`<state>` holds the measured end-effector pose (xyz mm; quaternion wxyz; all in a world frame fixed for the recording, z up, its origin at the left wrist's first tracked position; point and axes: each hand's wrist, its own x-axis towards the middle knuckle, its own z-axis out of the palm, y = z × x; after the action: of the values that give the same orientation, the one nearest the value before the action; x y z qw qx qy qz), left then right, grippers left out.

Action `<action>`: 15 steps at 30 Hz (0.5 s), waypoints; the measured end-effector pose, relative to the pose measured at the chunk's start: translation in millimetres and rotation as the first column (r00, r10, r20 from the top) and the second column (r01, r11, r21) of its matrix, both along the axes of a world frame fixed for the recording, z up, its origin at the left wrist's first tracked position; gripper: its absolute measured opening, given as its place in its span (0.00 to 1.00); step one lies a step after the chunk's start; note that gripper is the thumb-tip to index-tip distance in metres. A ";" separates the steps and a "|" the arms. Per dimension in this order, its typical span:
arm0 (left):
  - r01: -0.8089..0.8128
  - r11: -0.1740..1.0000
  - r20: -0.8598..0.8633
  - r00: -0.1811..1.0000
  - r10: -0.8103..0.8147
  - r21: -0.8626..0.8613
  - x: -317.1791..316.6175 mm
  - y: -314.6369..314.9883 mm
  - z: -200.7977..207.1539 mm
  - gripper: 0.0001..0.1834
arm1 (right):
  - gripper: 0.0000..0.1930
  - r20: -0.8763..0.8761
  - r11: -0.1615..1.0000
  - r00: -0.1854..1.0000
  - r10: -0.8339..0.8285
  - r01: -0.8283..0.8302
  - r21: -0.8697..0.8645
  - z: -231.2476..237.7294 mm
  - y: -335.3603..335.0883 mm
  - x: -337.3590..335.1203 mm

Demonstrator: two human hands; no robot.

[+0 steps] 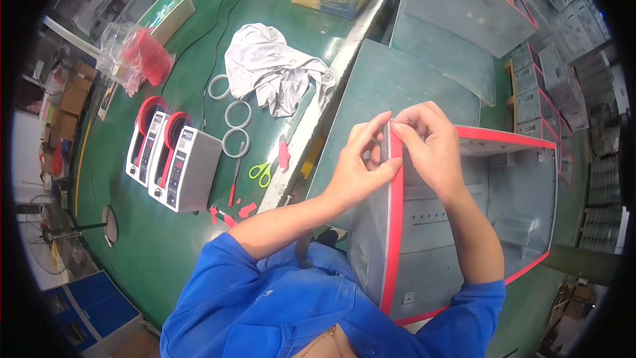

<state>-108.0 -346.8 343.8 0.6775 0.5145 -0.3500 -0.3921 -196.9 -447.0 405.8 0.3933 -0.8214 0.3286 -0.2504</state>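
Observation:
A grey metal box [434, 225] lies before me with its open side up, and red tape [393, 245] covers its rim. At the far left corner of that rim both my hands meet. My left hand [361, 166] is closed round the rim, its thumb pressing on the red tape and its fingers curled behind the wall. My right hand [430, 146] pinches at the corner with thumb and forefinger, where the tape strip ends. The exact bit between those fingertips is mostly hidden.
On the green table to the left stand two white tape dispensers [189, 169] with red rolls, a crumpled white cloth [268, 69], grey rings [236, 142], green scissors [262, 171] and red tape scraps [247, 210]. Another grey panelled box [464, 10] stands at the far right.

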 end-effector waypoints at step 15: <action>0.005 1.000 -0.013 1.000 -0.005 -0.001 -0.4 0.2 1.2 0.36 | 0.03 -0.032 0.999 0.999 -0.007 0.005 -0.045 0.5 -0.8 0.0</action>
<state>-108.4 -346.6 344.9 0.6790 0.5107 -0.3469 -0.3972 -196.9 -447.8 406.3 0.3687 -0.8329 0.3315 -0.2456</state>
